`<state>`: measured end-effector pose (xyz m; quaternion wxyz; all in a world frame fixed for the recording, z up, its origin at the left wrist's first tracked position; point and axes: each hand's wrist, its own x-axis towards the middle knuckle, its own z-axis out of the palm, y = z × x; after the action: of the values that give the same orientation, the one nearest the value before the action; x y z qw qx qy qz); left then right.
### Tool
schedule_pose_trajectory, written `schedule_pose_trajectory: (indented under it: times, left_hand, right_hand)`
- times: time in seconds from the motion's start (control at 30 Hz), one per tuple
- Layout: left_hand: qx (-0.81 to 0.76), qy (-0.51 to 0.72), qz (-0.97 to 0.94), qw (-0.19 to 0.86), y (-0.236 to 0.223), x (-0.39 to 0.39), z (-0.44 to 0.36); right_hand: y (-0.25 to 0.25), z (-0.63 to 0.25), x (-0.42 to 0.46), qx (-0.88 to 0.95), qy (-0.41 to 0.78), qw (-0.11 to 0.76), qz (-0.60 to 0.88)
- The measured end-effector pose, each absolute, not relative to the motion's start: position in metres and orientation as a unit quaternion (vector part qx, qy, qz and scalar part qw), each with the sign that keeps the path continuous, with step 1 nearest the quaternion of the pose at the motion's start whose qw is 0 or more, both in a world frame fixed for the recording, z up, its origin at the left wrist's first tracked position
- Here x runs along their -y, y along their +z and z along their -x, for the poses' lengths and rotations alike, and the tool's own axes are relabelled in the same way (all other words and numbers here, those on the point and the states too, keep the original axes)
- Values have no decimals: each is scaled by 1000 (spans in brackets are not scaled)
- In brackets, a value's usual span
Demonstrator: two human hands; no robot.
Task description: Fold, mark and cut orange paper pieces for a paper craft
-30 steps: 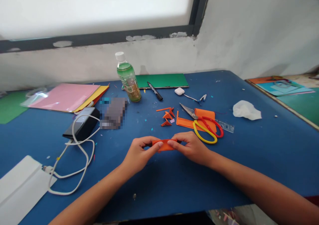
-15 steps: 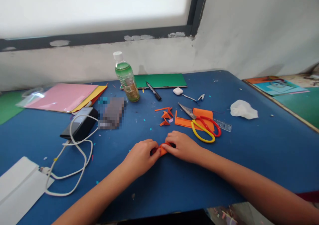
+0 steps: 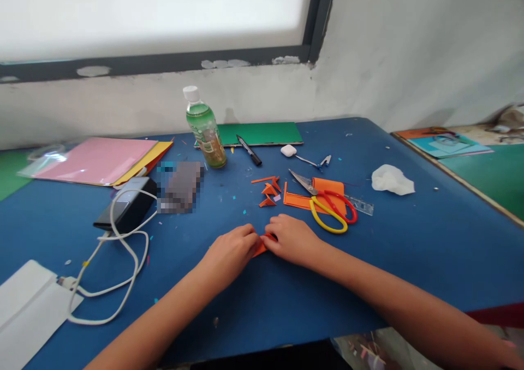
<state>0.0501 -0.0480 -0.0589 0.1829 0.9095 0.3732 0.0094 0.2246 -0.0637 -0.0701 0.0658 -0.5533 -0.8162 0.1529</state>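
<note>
A small piece of orange paper (image 3: 261,246) is pinched between my two hands, low over the blue table, and fingers cover much of it. My left hand (image 3: 235,250) grips its left side, fingers curled. My right hand (image 3: 289,239) closes on its right side. Just beyond the hands lie several folded orange paper pieces (image 3: 268,191). To their right, scissors (image 3: 327,205) with one yellow and one red handle rest across a stack of orange paper strips (image 3: 301,200). A clear ruler (image 3: 362,206) pokes out from beneath.
A green-labelled bottle (image 3: 205,132) stands at the back, beside a black marker (image 3: 249,150) and green board (image 3: 262,133). At left are coloured sheets (image 3: 98,160), a black device (image 3: 126,206) with a white cable (image 3: 135,266) and white paper (image 3: 28,310). Crumpled tissue (image 3: 392,179) lies right.
The whole view has shifted slightly. My left fingers have moved along the orange paper and my left thumb is now less visible. Both hands still hold it.
</note>
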Motion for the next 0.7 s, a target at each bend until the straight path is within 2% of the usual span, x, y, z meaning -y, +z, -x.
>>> schedule_pose_trajectory:
  times: [0.17, 0.43, 0.7]
  left_hand:
    - [-334, -15, -926, 177, -52, 38, -41]
    - [-372, -52, -907, 190, -44, 33, -41]
    - [-385, -57, -899, 202, -44, 33, -42]
  right_hand:
    - [-69, -229, 66, 812, 139, 82, 561]
    - [-69, -229, 87, 928, 29, 107, 357]
    - [-62, -225, 100, 897, 65, 3, 438]
